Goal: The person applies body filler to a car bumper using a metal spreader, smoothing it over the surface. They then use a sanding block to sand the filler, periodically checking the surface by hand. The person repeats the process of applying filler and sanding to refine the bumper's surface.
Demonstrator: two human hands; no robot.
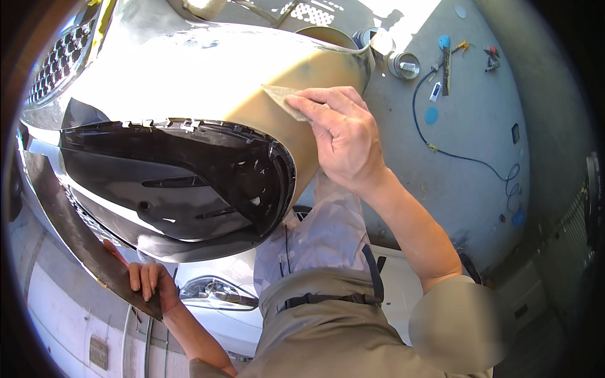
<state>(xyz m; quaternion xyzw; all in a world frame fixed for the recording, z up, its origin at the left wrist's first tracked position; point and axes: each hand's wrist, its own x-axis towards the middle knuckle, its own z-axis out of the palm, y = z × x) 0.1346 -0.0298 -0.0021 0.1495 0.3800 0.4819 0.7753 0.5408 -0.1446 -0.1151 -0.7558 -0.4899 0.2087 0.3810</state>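
Observation:
In front of me is a car bumper (170,57), white and glossy in the sunlight, with a tan, sanded-looking patch at its right end. A black recessed insert (189,183) fills its near side. My right hand (346,135) pinches a folded piece of tan sandpaper (283,101) against the edge of that patch. Low on the left, my left hand (152,283) is closed round the end of a long, dark curved strip (82,236), fingers on top. Whether this strip joins the bumper I cannot tell.
On the grey floor to the right lie a dark hose (417,120), a blue disc (431,115) and a white tube (435,92). Metal cans (403,65) stand beyond the bumper's right end. A white car with a headlight (217,291) is close below the bumper.

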